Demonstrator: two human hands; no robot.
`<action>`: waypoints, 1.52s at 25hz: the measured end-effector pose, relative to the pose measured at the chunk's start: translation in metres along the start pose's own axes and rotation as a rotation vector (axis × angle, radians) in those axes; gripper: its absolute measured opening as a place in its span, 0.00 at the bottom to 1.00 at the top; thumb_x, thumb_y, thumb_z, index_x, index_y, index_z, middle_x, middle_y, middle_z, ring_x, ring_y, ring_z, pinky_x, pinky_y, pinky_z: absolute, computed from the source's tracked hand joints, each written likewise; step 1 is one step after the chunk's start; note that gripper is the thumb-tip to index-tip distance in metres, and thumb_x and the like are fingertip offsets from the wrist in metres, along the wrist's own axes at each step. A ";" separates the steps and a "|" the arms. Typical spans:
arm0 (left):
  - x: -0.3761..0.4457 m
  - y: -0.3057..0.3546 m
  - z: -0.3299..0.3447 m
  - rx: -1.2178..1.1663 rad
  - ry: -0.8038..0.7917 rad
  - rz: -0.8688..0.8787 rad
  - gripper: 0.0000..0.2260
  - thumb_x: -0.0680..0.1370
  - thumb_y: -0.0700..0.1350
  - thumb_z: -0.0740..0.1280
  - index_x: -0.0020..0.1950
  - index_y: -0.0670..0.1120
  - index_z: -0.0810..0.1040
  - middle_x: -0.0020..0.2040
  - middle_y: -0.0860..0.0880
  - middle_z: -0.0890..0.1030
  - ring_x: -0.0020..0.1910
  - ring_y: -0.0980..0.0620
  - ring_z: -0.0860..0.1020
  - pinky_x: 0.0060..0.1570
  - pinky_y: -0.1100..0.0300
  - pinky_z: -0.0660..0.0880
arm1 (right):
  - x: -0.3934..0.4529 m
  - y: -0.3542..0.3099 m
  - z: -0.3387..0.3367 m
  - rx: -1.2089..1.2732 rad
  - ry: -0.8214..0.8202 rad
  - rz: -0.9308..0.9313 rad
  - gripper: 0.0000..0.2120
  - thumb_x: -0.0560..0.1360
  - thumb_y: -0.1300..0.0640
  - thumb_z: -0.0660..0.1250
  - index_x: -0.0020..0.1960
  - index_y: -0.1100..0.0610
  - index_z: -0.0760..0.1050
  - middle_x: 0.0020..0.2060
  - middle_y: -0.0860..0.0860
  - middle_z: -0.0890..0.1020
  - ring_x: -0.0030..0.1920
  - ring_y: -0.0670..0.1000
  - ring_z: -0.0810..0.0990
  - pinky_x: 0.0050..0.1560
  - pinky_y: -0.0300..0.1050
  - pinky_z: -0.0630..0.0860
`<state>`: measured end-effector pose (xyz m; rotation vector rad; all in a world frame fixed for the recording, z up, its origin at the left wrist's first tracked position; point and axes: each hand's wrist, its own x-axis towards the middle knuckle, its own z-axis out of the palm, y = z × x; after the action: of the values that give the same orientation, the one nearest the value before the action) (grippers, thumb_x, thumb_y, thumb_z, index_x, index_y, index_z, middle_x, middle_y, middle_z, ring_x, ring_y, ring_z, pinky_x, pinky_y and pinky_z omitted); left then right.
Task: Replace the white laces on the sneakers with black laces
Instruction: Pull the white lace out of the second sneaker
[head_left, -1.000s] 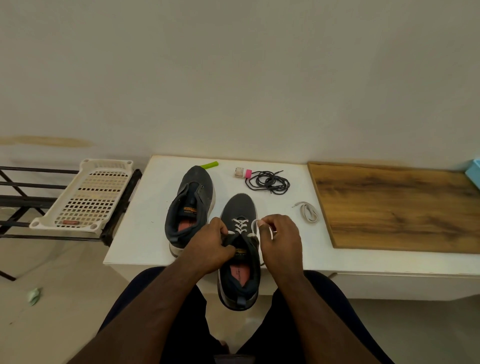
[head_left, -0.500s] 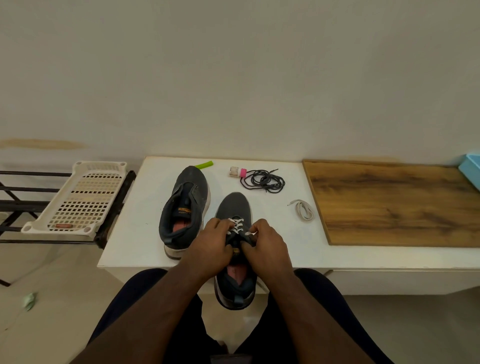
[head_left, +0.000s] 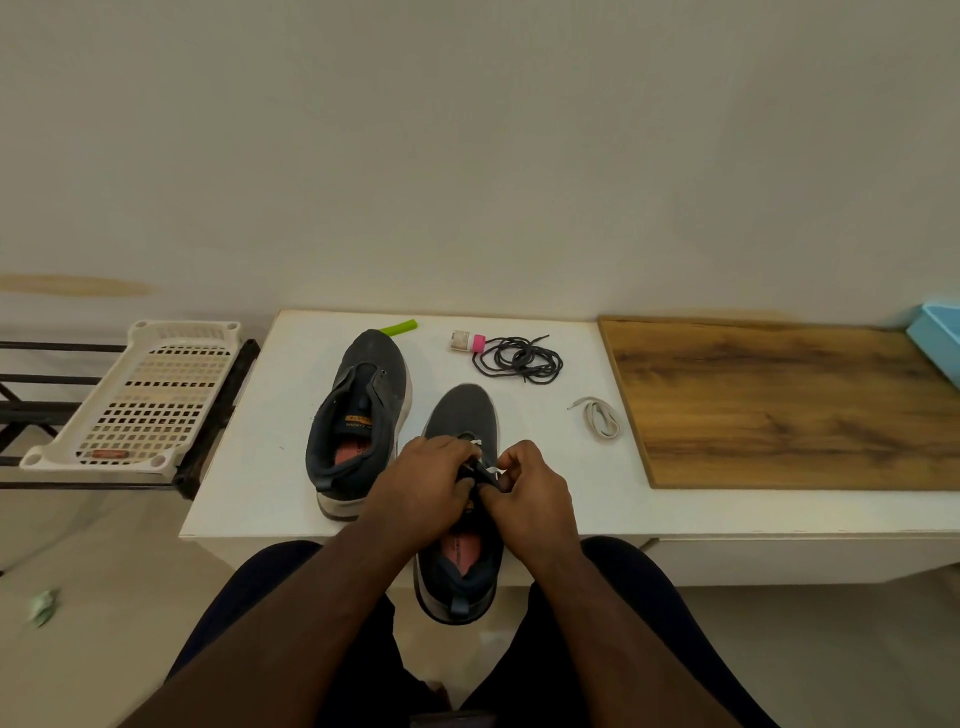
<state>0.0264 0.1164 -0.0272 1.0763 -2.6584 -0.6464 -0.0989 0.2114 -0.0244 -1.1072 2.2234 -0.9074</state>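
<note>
Two dark grey sneakers stand on the white table (head_left: 249, 441). The left sneaker (head_left: 358, 415) has no lace in it. The right sneaker (head_left: 460, 519) overhangs the table's front edge with its heel toward me. My left hand (head_left: 423, 486) grips its tongue and upper. My right hand (head_left: 527, 493) pinches the white lace (head_left: 491, 469) at the eyelets; most of that lace is hidden under my fingers. A loose white lace (head_left: 600, 418) lies coiled to the right. The black laces (head_left: 519, 358) lie in a bundle at the back of the table.
A green tube (head_left: 399, 327) and a small pink-capped bottle (head_left: 466, 341) lie near the wall. A wooden board (head_left: 789, 400) covers the table's right side, with a blue box (head_left: 937, 338) at its far end. A white perforated tray (head_left: 140, 400) rests on a black rack at left.
My right hand has come in from the shoe's right side to the eyelets, meeting my left hand. Fewer white lace crossings show on the right sneaker than a second ago.
</note>
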 end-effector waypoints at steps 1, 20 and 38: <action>0.004 0.002 0.000 0.014 0.041 -0.003 0.13 0.79 0.46 0.64 0.63 0.52 0.76 0.60 0.52 0.79 0.58 0.50 0.73 0.59 0.56 0.70 | 0.000 0.000 0.001 -0.005 0.003 0.001 0.11 0.73 0.55 0.70 0.50 0.49 0.69 0.38 0.45 0.79 0.39 0.46 0.78 0.42 0.46 0.77; 0.009 -0.001 0.001 -0.256 0.039 -0.063 0.10 0.76 0.44 0.68 0.57 0.51 0.79 0.54 0.55 0.77 0.52 0.57 0.74 0.50 0.67 0.68 | 0.001 0.000 0.000 0.002 0.060 0.006 0.08 0.72 0.54 0.71 0.44 0.49 0.71 0.37 0.46 0.79 0.38 0.46 0.77 0.40 0.44 0.76; 0.011 -0.002 -0.003 -0.225 0.063 -0.078 0.03 0.78 0.45 0.67 0.45 0.48 0.78 0.45 0.53 0.76 0.45 0.56 0.73 0.45 0.61 0.67 | 0.004 0.002 0.005 -0.041 0.054 0.033 0.08 0.72 0.54 0.69 0.43 0.50 0.70 0.37 0.46 0.77 0.37 0.47 0.76 0.38 0.44 0.73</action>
<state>0.0205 0.1064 -0.0253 1.1196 -2.4302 -0.8868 -0.0988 0.2078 -0.0298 -1.0728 2.3066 -0.8920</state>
